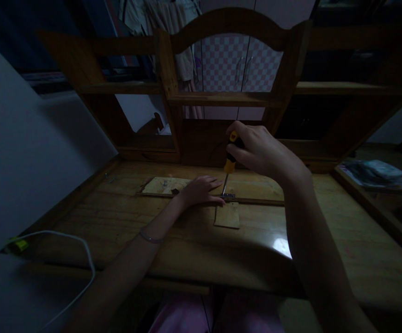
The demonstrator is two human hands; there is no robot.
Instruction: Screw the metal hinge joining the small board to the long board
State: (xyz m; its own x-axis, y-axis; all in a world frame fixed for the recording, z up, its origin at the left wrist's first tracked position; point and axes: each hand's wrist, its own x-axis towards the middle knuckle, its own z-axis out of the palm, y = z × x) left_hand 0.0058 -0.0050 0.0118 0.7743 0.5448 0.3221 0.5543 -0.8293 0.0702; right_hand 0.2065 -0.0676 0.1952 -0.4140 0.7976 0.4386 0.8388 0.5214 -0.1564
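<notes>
My right hand [251,145] is wrapped round the yellow and black handle of a screwdriver [230,165]. The screwdriver stands nearly upright, its tip down at a small metal hinge [228,196]. That hinge lies at the near edge of a long wooden board [256,190] on the desk. My left hand [204,188] lies flat on the board with fingers spread, thumb and fingertips close to the hinge. Just in front of the hinge is a small square wooden piece [227,216]. Whether a screw sits under the tip is too small to tell.
A wooden desk [118,217] carries a shelf unit [222,98] along its back. Small metal bits [165,183] lie on the board's left end. A white cable [86,249] loops at the left edge, near a yellow-green object [21,244]. Plastic-wrapped items [377,171] sit at the right.
</notes>
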